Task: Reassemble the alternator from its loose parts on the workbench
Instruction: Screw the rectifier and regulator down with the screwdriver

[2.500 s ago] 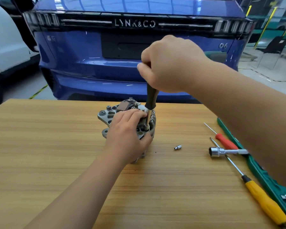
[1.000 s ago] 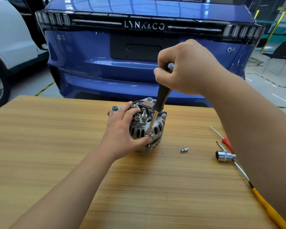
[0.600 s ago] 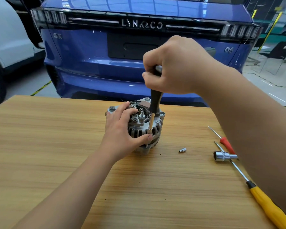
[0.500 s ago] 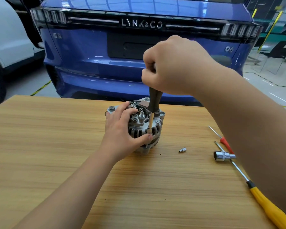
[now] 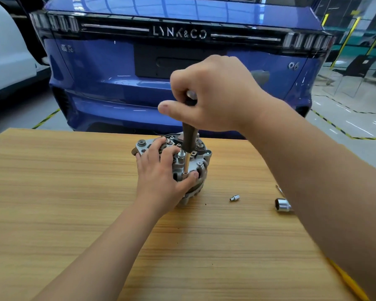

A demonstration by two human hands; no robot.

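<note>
Right grip (image 5: pixel 217 94) thumb now lifted off driver (image 5: pixel 189 140) handle; fingers are curled round it. On table (image 5: pixel 52 192), alternator (image 5: pixel 201 158) is clasped upright by left grip (image 5: pixel 161 179). Driver tip hard to make out beside left thumb; socket wrench (image 5: pixel 282 205) is cut off by right forearm.

Desk (image 5: pixel 74 213): tan w/ streaky wood grain. Alternator (image 5: pixel 201 161): silver-grey. Driver (image 5: pixel 190 140): dark brown handle, pale shaft. Socket (image 5: pixel 234 198) mid right: chrome. Blue car (image 5: pixel 96 72) top centre, white car (image 5: pixel 7 51) upper left. Floor tape (image 5: pixel 46 119): yellow-black stripes.

Alternator (image 5: pixel 195 168) on workbench (image 5: pixel 52 192); small socket (image 5: pixel 234 198) to its right.
</note>
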